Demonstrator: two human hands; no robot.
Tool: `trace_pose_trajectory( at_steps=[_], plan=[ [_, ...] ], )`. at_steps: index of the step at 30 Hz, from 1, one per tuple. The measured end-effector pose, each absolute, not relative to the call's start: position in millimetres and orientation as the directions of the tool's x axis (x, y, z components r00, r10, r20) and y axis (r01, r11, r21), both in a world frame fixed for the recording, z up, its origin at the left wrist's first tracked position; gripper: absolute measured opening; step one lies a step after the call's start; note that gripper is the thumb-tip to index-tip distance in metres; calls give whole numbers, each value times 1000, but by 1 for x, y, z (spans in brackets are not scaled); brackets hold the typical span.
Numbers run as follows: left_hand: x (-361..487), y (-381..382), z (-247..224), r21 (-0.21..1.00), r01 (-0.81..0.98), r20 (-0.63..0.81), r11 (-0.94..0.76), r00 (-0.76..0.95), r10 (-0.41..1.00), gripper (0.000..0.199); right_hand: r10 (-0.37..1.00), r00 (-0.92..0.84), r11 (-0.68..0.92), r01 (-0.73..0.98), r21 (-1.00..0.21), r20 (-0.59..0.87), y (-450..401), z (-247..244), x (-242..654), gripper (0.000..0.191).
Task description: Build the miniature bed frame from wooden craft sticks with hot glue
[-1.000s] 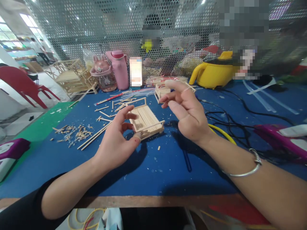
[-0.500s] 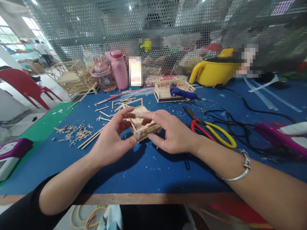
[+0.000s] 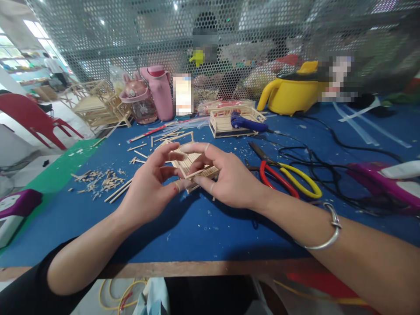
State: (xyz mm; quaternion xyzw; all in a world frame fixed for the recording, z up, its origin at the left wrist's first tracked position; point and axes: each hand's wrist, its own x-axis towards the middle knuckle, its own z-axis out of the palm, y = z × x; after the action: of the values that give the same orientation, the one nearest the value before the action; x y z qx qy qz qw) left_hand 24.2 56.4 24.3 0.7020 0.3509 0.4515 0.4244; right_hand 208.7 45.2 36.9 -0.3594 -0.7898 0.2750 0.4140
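A small slatted model made of thin wooden sticks (image 3: pixel 184 161) is between my hands at the middle of the blue table. My left hand (image 3: pixel 149 186) grips its near left corner, thumb at the front edge and fingers curled over the side. From the right, my right hand (image 3: pixel 231 177) pinches a front rail, its thumb close to the left thumb. Both hands are closed, and they hide much of the model's front and right side. Pale wraps show on some fingertips. Short cut sticks (image 3: pixel 113 179) and two longer sticks (image 3: pixel 120 191) lie left of my left hand.
Scissors with red and yellow handles (image 3: pixel 300 179) lie right of my right hand. Behind are a second stick model (image 3: pixel 221 127) with a blue glue gun (image 3: pixel 251 124) on it, a yellow pot (image 3: pixel 292 98), a pink bottle (image 3: pixel 162 96) and black cables (image 3: pixel 303 153).
My right thumb has moved up and left along the model's front, closer to my left thumb. The right fingers are a little farther left. The view has shifted slightly.
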Motion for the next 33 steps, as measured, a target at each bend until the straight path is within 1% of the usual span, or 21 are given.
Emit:
trace_pose_trajectory(
  at_steps=[4,7,11,17,24,28,33],
  plan=[
    [24,56,25,903,179,316,-391,340,886,62,823,-397,542,330,-773,408,45,38,205,55],
    [24,55,26,905,153,329,-397,340,881,58,829,-399,531,343,-775,392,46,38,204,53],
    [26,53,24,922,95,328,-376,326,887,58,830,-411,522,330,-787,378,46,38,205,55],
    [27,52,23,937,75,306,-340,290,907,62,813,-414,555,335,-761,410,46,37,207,61],
    [27,51,26,961,38,251,-274,301,920,67,822,-394,545,338,-767,411,46,38,207,52],
    [27,50,27,964,33,240,-263,309,920,65,828,-393,541,369,-756,400,46,39,206,52],
    [26,48,26,969,6,232,-245,303,924,62,822,-401,547,357,-758,404,47,37,207,50]
  ],
)
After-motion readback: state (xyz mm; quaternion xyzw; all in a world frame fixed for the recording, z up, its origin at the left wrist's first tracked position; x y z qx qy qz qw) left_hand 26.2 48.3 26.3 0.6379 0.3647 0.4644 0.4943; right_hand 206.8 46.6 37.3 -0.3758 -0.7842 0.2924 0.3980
